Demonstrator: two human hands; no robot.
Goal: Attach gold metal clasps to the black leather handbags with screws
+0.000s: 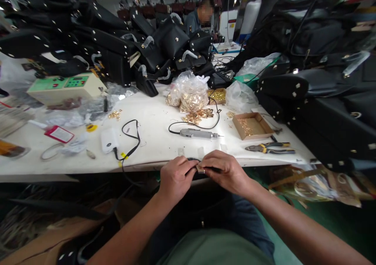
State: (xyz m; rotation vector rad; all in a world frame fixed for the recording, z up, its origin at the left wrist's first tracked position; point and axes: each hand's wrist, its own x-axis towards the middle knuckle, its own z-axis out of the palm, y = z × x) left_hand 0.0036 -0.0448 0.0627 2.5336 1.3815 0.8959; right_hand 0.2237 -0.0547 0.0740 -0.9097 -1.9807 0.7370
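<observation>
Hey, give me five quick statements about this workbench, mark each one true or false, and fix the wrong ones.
1. The left hand and right hand come together at a small piece by the near edge of the white table. True.
2. The pliers stand upright inside the cardboard box. False: they lie flat on the table, on the near side of the box.
3. A grey corded tool lies on the table. True.
4. The white device lies to the right of the grey corded tool. False: it lies to the left.
5. A clear plastic bag holding gold-coloured pieces sits farther back than the grey corded tool. True.
</observation>
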